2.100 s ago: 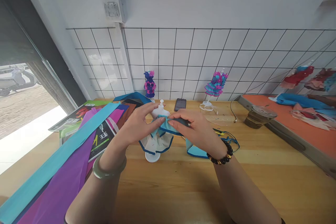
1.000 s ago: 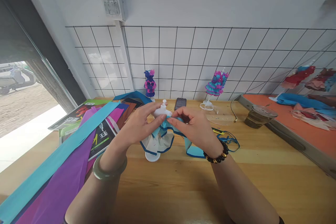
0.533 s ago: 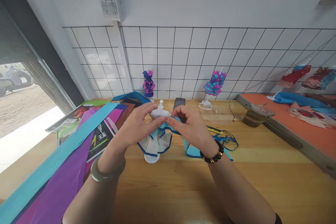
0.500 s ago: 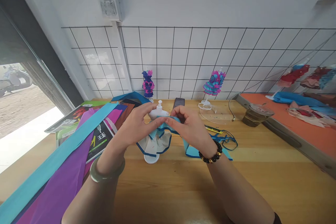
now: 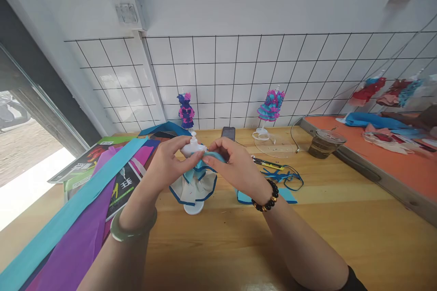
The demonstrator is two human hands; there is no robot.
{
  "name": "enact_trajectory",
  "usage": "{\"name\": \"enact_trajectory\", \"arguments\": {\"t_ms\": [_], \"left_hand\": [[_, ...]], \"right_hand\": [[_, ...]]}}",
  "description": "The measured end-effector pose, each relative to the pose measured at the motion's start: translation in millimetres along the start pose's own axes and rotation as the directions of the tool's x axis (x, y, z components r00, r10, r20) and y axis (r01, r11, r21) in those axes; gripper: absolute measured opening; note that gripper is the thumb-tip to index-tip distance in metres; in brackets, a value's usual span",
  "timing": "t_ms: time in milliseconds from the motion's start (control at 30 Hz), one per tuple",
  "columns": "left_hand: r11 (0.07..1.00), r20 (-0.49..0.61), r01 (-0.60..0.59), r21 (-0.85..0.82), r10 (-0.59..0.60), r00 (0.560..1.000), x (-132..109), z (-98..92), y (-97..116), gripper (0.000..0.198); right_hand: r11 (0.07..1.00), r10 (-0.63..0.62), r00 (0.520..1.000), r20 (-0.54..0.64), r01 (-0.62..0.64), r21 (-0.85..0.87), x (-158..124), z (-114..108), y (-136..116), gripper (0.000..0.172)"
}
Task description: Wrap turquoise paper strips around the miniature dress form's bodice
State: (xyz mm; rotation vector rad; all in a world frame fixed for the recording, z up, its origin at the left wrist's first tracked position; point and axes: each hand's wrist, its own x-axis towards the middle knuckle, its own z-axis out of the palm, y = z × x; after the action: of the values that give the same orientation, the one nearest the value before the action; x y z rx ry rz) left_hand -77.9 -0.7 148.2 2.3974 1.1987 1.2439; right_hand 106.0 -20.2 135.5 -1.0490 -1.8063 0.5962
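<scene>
A small white dress-form mannequin [image 5: 192, 147] stands before me on its round white base [image 5: 194, 208]. It wears a flared cream skirt [image 5: 187, 189] edged in dark blue. My left hand [image 5: 167, 161] is closed around the mannequin's left side, its thumb pressing across the front. With thumb and fingers closed, my right hand [image 5: 236, 168] pinches a light blue trimmed fabric strip [image 5: 218, 156] against the mannequin's upper body. Both thumbtips nearly meet there. The strip's gathered part covers the waist, and my fingers hide some of it.
Fabric strips in turquoise [image 5: 78, 204] and purple [image 5: 77, 236] lie over magazines [image 5: 126, 186] at left. Right of my hands are a yellow cutter [image 5: 269, 163], blue scraps [image 5: 278, 175] and a lidded cup [image 5: 326, 143]. A phone [image 5: 228, 133] and two dressed mini mannequins [image 5: 186, 111] stand behind.
The camera view has turned slightly right, so everything sits further left in the picture. My thumbs have shifted a little on the fabric; both hands stay at the mannequin.
</scene>
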Motion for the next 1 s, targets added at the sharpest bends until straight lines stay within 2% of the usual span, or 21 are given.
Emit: {"name": "enact_trajectory", "arguments": {"t_ms": [100, 200, 300, 367, 467, 667, 1000], "left_hand": [[0.996, -0.063, 0.077, -0.036, -0.079, 0.995, 0, 3.9, -4, 0.026], [0.979, -0.113, 0.154, -0.134, -0.17, 0.979, 1, 5.2, -10, 0.035], [0.962, -0.156, 0.213, -0.171, -0.24, 0.958, 2, 3.2, -14, 0.048], [0.952, -0.181, 0.269, -0.148, -0.294, 0.939, 3, 1.5, -15, 0.053], [0.942, -0.196, 0.305, -0.138, -0.327, 0.924, 3, 0.9, -12, 0.053], [0.956, -0.161, 0.261, -0.132, -0.281, 0.946, 2, 3.6, -1, 0.039], [0.938, -0.115, 0.306, -0.163, -0.326, 0.938, 4, -0.9, -2, 0.038]], "right_hand": [[0.995, -0.068, 0.995, -0.078, 0.062, -0.075, 0, -3, 2, 0.024], [0.952, -0.265, 0.953, -0.143, 0.235, -0.198, 0, -6, 0, 0.028], [0.825, -0.492, 0.867, -0.078, 0.435, -0.36, 0, -6, -1, 0.024], [0.729, -0.572, 0.82, 0.01, 0.514, -0.452, -1, -1, -1, 0.022], [0.626, -0.62, 0.782, 0.057, 0.537, -0.566, -1, 9, 3, 0.02], [0.531, -0.734, 0.678, -0.039, 0.538, -0.655, 0, 19, 9, 0.015], [0.463, -0.782, 0.622, 0.034, 0.617, -0.637, -2, 22, 9, 0.014]]}}
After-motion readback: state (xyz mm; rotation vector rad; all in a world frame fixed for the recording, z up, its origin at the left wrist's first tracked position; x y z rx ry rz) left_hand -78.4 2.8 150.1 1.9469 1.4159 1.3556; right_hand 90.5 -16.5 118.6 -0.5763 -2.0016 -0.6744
